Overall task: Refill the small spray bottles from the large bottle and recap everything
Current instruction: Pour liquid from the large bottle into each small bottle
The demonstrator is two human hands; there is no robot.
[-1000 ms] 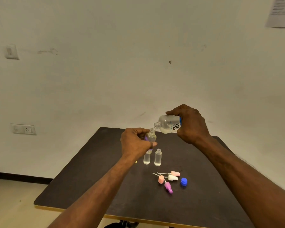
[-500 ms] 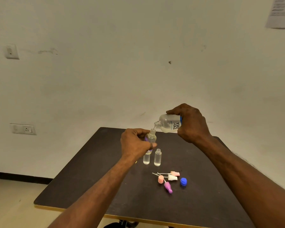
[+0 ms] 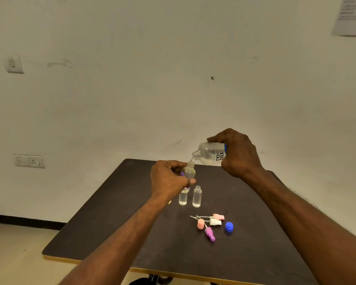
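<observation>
My right hand point(image 3: 239, 154) grips the large clear bottle point(image 3: 210, 153), tipped on its side with its open neck pointing left and down. A thin stream runs from it into a small clear spray bottle point(image 3: 188, 171) that my left hand point(image 3: 169, 178) holds upright above the dark table point(image 3: 115, 219). Two more small uncapped bottles, one point(image 3: 183, 198) partly behind my left hand and one point(image 3: 197, 196) beside it, stand on the table with clear liquid inside. Nearer me lie loose spray heads: pink point(image 3: 218, 217), white point(image 3: 215, 221), peach point(image 3: 201, 224), purple point(image 3: 210, 234), and a blue cap point(image 3: 228, 226).
The table has a yellow front edge point(image 3: 173, 271) and stands against a white wall. A small yellow item point(image 3: 169, 202) peeks from under my left wrist. Wall sockets point(image 3: 29, 161) sit at the left; floor shows at the lower left.
The large bottle and my right hand have risen slightly and tipped a little; the small bottle stays in my left hand under the neck.
</observation>
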